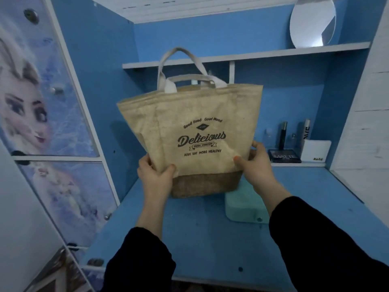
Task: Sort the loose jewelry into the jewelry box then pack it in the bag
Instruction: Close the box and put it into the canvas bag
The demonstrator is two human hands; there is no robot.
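Left hand (156, 175) and right hand (255, 163) grip the bag (189, 114) upright.
Each pinches a lower side of the tan tote, thumbs on its printed front, its base near the desk's (200, 239) back edge. The mint jewelry box (242, 205) lies closed just right of it, under the right wrist. Cosmetics (284, 157) stand by the back right corner, and a round mirror (309, 22) sits on the shelf (273, 52).
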